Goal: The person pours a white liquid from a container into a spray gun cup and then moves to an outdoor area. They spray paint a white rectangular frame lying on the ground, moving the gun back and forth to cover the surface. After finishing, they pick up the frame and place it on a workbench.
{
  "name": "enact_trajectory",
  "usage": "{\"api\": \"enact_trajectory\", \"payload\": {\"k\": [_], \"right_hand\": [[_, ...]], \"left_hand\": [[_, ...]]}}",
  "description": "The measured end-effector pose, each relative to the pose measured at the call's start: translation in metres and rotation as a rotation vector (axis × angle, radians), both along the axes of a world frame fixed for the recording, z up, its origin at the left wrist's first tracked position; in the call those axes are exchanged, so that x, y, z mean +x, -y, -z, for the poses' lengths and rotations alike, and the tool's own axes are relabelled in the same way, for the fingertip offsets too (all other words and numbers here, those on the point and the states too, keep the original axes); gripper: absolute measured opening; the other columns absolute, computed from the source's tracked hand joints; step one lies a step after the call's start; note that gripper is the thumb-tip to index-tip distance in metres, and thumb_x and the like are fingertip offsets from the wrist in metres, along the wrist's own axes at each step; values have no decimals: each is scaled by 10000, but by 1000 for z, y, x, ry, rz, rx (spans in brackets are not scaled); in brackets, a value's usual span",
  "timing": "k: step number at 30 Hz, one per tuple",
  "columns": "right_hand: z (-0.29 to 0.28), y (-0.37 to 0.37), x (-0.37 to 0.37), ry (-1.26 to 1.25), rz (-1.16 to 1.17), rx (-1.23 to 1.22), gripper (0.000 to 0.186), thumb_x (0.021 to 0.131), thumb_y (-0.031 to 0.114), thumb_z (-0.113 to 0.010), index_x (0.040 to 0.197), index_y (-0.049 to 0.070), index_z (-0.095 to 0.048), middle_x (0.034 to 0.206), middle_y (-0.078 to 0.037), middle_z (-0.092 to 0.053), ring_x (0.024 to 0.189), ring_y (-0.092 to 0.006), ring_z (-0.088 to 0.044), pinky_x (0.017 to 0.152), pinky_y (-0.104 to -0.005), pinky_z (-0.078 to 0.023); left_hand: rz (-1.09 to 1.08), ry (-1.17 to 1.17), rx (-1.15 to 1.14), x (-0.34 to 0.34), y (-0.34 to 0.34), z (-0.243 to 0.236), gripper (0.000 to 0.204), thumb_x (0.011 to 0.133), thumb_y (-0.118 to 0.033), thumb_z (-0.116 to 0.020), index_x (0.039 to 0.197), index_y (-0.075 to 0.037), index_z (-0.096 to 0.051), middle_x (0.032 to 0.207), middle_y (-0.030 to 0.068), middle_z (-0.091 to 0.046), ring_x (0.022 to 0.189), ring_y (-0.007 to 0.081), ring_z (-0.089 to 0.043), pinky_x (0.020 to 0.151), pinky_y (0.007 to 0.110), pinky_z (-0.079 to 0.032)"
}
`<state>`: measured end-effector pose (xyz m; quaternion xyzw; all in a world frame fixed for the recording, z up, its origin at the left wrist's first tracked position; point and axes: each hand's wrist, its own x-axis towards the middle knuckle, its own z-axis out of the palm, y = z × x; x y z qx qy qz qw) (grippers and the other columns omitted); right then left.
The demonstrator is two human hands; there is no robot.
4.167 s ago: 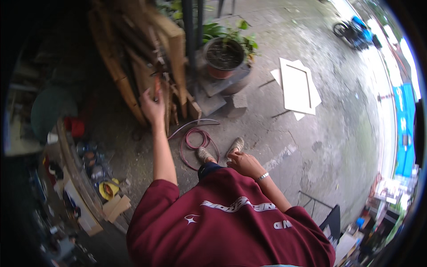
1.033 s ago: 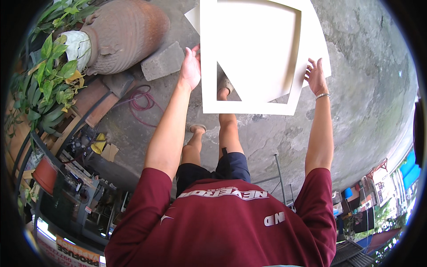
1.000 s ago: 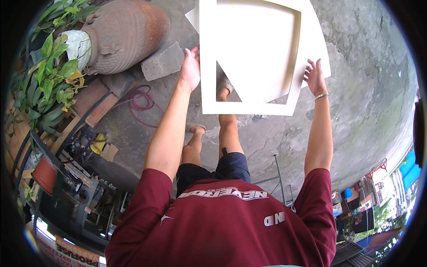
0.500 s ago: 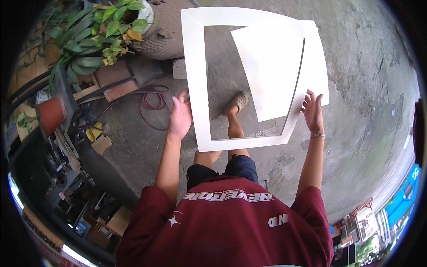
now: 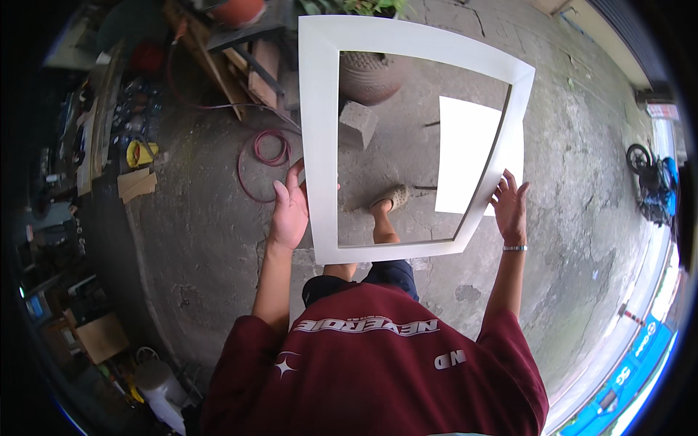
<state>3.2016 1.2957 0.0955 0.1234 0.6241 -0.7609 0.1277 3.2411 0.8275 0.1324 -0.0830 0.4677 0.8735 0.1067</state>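
I hold up a white rectangular frame (image 5: pixel 320 138) with an open middle, tilted in front of me. My left hand (image 5: pixel 289 214) grips its left side near the lower corner, the fingers partly hidden behind it. My right hand (image 5: pixel 511 214) has its fingertips against the lower right side, fingers curled round the edge. Beyond the frame lies a flat white panel (image 5: pixel 465 156), seen through the opening and partly covered by the frame's right side. Thin dark bars (image 5: pixel 425 188) stick out from the panel's left edge; what they belong to is hidden.
A large brown pot (image 5: pixel 371 76) with plants stands ahead beside a concrete block (image 5: pixel 356 125). A coiled red hose (image 5: pixel 270 147) lies on the concrete floor (image 5: pixel 203 218) at left, near brown cardboard pieces (image 5: pixel 137 185). Far right stands a motorbike (image 5: pixel 654 182).
The view has shifted and turned to the right. Between frame and panel the overlap has changed, the panel now showing lower and further right. Both hands keep their hold on the frame.
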Motion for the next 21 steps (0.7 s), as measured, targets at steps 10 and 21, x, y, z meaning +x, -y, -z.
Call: {"api": "enact_trajectory", "payload": {"k": [10, 21], "right_hand": [[-72, 149, 39, -74, -343, -126, 904, 934, 807, -346, 1500, 103, -382, 1359, -86, -545, 1244, -237, -506, 1072, -449, -385], [-101, 300, 25, -72, -660, -72, 965, 913, 829, -357, 1514, 74, -365, 1435, -103, -496, 1303, -252, -468, 1110, -455, -346]], "left_hand": [[-301, -88, -112, 166, 125, -71, 985, 898, -855, -254, 1556, -122, -250, 1501, 124, -459, 1342, 282, -493, 1132, 495, -369], [-631, -74, -198, 292, 185, -83, 1049, 870, -887, -234, 1586, -123, -185, 1543, 106, -399, 1373, 297, -457, 1142, 535, -346]]}}
